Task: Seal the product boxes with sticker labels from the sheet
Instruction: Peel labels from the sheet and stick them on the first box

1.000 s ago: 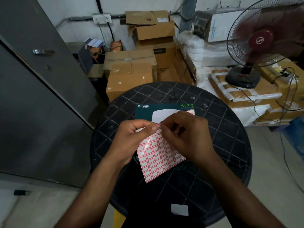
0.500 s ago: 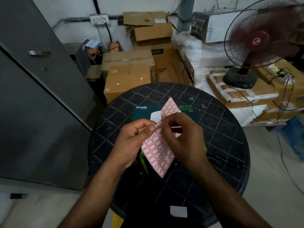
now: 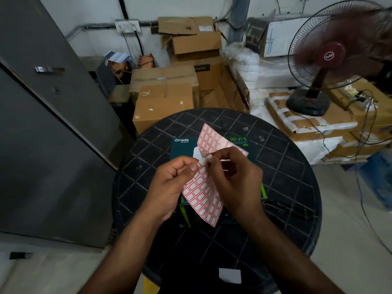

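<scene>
Both hands now hold the sheet (image 3: 203, 187) raised over the box (image 3: 184, 145): left hand (image 3: 169, 185) pinches it, right hand (image 3: 233, 179) peels a label, sealing likely next.

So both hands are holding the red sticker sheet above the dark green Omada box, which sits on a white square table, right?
Not quite: the head view shows the table is black and round, not white and square. The rest holds: left hand and right hand hold the sticker sheet above the Omada box.
</scene>
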The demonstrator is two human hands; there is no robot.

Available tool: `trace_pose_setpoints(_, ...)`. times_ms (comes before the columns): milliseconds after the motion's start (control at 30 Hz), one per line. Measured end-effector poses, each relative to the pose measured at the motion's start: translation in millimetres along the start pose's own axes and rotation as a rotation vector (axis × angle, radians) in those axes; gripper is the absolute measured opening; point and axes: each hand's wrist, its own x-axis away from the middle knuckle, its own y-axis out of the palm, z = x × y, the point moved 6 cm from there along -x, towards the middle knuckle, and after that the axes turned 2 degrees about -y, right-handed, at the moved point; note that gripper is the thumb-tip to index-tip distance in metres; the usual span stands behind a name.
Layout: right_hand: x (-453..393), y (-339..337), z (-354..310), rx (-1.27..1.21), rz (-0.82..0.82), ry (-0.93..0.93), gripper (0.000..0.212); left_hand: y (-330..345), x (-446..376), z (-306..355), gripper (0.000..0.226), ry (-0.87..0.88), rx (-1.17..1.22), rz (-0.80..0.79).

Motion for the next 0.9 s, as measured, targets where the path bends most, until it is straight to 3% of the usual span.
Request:
trace_pose_setpoints(133, 0, -2, 4, -0.017, 0.041, 0.020, 0.025, -3, 1, 1, 0.016, -0.001, 0.017, 0.039)
trace_pose_setpoints(300, 2, -3, 5, -0.007, 0.014, -0.019, 0.014, -8, 4, -1, 0.019, -0.034, -0.003, 0.071)
trace_pose_setpoints(400, 3, -5, 5, -0.092, 0.026, -0.014, 0.018, -10, 5, 0, 0.016, -0.033, -0.012, 0.095)
trace_pose_setpoints(500, 2, -11, 0, -0.064, 0.000, -0.108, 0.012, -11, 6, 2, 0.020, -0.037, -0.030, 0.098)
trace_pose_setpoints(633, -5, -18, -3, 0.160, -0.280, -0.234, 0.005, -9, 6, 5, 0.029, -0.035, -0.161, 0.025)
trace_pose_setpoints(767, -10, -27, 3, 0.267, -0.618, -0.229, 0.006, 4, 7, 7, 0.031, -0.043, -0.301, -0.203)
trace_pose_setpoints(900, -8, -43, 4, 0.220, -0.750, -0.186, 0.008, 19, 5, 11, 0.033, -0.053, -0.353, -0.324)
